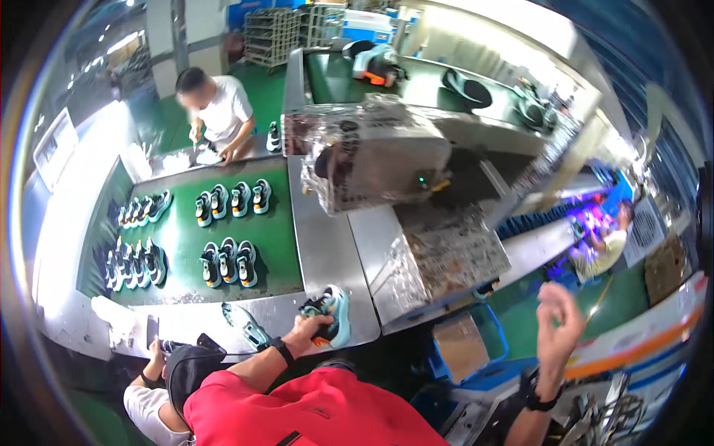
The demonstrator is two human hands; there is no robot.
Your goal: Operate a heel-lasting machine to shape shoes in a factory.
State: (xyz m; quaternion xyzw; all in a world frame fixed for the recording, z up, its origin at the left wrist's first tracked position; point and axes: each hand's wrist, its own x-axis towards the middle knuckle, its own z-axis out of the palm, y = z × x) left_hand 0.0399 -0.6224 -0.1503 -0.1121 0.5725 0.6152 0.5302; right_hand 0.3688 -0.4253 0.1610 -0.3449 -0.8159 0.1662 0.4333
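Observation:
My left hand (309, 328) grips a sneaker (338, 316) with a pale teal and white sole, dark upper and orange accents, at the metal edge of the table. Just left of it, a pale teal shoe piece (245, 325) lies on the same metal edge; its exact kind is unclear. My right hand (559, 325) is raised off to the right, away from the table, its fingers loosely bent and apart with nothing visible in them. Each wrist wears a black band or watch.
Several finished-looking sneakers stand in rows on the green conveyor belt (186, 256). A plastic-wrapped machine (387, 160) rises ahead. Across the belt a co-worker (223, 111) handles a shoe; another in a black cap (195, 372) is close at left. A blue crate (491, 334) holds cardboard.

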